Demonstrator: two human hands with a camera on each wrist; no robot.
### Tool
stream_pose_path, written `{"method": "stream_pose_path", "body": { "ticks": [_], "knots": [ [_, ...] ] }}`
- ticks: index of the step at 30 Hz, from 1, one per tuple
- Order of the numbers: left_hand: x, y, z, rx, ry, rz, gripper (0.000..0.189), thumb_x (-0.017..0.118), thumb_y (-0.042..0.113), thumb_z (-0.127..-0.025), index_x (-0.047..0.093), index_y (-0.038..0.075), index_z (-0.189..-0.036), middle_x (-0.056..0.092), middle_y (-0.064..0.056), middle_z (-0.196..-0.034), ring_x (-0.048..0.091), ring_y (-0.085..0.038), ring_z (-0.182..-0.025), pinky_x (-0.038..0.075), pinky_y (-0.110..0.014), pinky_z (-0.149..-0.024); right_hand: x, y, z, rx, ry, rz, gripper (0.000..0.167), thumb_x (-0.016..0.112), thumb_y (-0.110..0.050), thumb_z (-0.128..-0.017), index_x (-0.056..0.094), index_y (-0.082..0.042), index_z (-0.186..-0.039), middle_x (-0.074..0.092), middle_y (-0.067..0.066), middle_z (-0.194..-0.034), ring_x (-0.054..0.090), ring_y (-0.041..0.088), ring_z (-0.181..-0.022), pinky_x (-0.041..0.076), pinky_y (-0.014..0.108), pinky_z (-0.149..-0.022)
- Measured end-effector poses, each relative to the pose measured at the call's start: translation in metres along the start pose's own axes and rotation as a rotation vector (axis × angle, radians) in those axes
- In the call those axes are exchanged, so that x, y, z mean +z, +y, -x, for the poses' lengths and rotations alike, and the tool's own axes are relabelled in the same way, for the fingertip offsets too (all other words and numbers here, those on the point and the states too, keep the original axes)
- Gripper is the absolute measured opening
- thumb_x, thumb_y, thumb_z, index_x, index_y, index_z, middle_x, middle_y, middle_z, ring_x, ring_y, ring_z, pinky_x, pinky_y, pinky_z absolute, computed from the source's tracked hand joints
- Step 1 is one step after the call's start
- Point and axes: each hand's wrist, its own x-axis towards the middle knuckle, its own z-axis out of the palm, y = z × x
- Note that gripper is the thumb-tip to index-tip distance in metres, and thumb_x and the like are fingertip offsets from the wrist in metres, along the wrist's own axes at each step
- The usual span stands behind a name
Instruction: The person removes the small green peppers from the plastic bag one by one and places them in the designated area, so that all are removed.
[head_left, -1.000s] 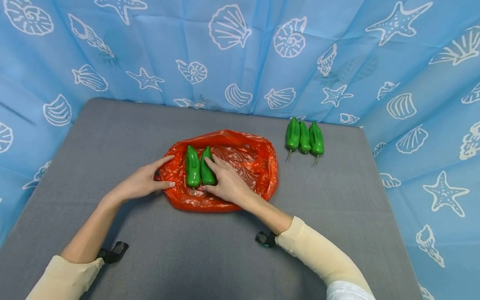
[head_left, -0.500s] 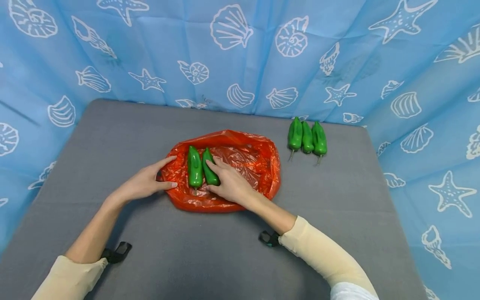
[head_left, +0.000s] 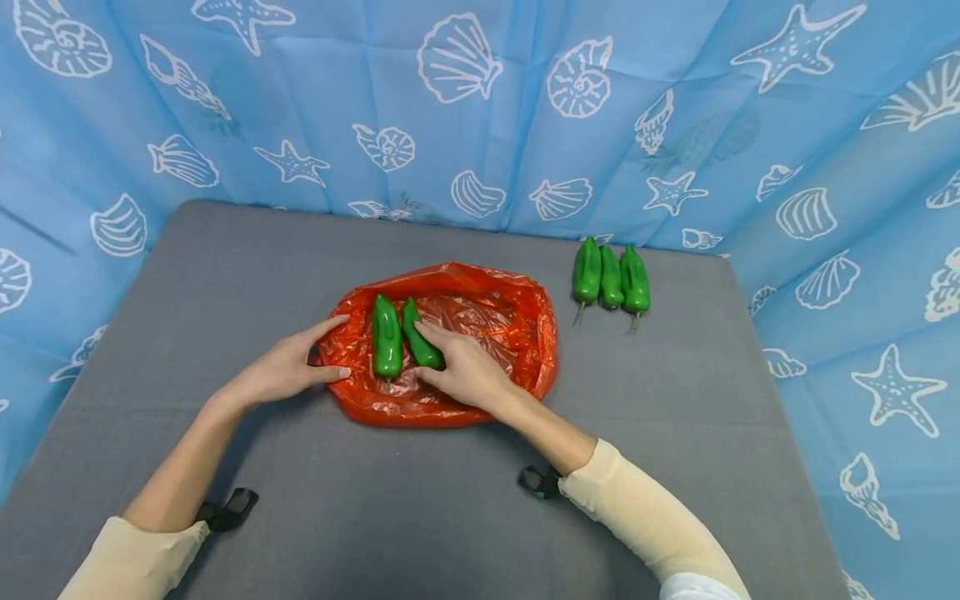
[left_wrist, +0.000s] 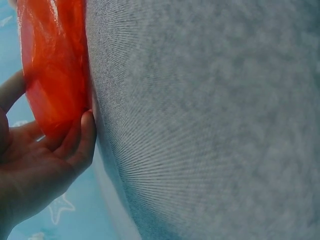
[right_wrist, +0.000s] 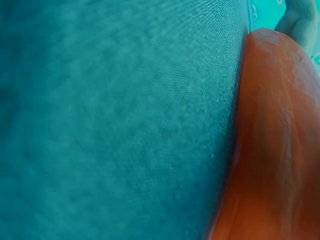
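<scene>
A red plastic bag lies spread open on the grey table in the head view. Inside its left part two green peppers lie side by side, the left pepper nearly straight and the right pepper slanted. My left hand holds the bag's left end, with thumb and fingers round the rim; the left wrist view shows its fingers curled under the red plastic. Reaching over the near rim, my right hand has thumb and fingers about the right pepper. The right wrist view shows only the bag's outer side, hiding that hand's fingers.
Several facts stand out around the grey table: three more green peppers lie together near its far right edge. A blue curtain with white shell prints hangs behind and beside it.
My right hand has shifted slightly right, and the lower end of the right pepper has swung right with it, leaving a wider gap between the two. My left hand stays at the bag.
</scene>
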Motion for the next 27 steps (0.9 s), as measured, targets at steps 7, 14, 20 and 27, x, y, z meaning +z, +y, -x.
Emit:
{"method": "stream_pose_path", "body": {
  "ticks": [7,14,20,27],
  "knots": [
    [0.0,-0.002,0.001,0.006,-0.003,0.008,0.086,0.069,0.038,-0.094,0.02,0.009,-0.159,0.024,-0.031,-0.157,0.027,-0.05,-0.141,0.028,-0.066,-0.109,-0.004,0.0,0.004,-0.009,0.033,-0.058,0.072,0.075,-0.026,-0.091,0.041,-0.011,-0.152,0.043,0.008,-0.153,0.059,0.018,-0.115,0.05,0.035,-0.093],
    [0.002,0.0,0.0,0.003,0.004,0.008,0.086,0.069,0.038,-0.094,0.02,0.01,-0.159,0.024,-0.032,-0.157,0.027,-0.05,-0.141,0.027,-0.065,-0.11,-0.013,0.001,0.01,0.002,0.067,-0.083,0.07,0.074,-0.026,-0.091,0.042,-0.013,-0.152,0.047,0.003,-0.151,0.053,0.013,-0.077,0.044,0.027,-0.066],
    [0.002,-0.001,0.0,0.006,0.006,0.008,0.086,0.069,0.037,-0.094,0.021,0.009,-0.159,0.024,-0.032,-0.157,0.027,-0.05,-0.141,0.027,-0.065,-0.11,-0.017,0.004,0.017,0.015,0.078,-0.114,0.067,0.074,-0.026,-0.091,0.044,-0.014,-0.151,0.055,0.002,-0.144,0.055,0.012,-0.081,0.047,0.025,-0.07],
    [0.0,0.002,0.0,0.016,0.004,-0.009,0.085,0.069,0.034,-0.095,0.02,0.008,-0.159,0.026,-0.032,-0.156,0.029,-0.051,-0.14,0.029,-0.065,-0.109,-0.022,0.009,0.025,0.034,0.124,-0.166,0.066,0.075,-0.026,-0.09,0.047,-0.015,-0.149,0.066,0.002,-0.1,0.052,0.012,-0.068,0.044,0.025,-0.06]
  ]
}}
